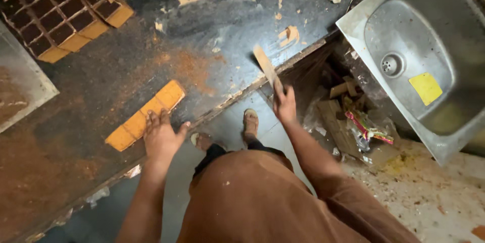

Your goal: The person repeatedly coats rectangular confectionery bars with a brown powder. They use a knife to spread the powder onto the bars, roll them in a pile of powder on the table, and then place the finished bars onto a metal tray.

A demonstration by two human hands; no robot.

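- The left hand (160, 137) is laid flat, fingers spread, on the near end of a long yellow-orange brick (145, 115); nothing is clasped, the palm only being pressed down on it.
- The brick is seen lying diagonally on the dark worktop (91, 96), close to its front edge, with its far end pointed up and to the right.
- The right hand (285, 105) is closed around the lower end of a flat wooden stick (267, 68), so its grip is shut on the stick.
- The stick is held tilted, its upper end reaching over the worktop's edge; whether its tip touches the surface cannot be told, as it is blurred.
- Reddish-brown dust (194, 68) is spread over the worktop between the brick and the stick.
- A hollow clay block (63, 13) with a grid of square cells is set at the far left of the worktop, well apart from both hands.
- A steel sink (429, 56) is seen to the right, with a yellow square patch (426, 87) inside its basin.
- Scraps of wood and wrappers (353, 119) are piled on the floor below the sink.
- Two sandalled feet (250, 121) are seen on the floor beneath the worktop's edge, between the arms.
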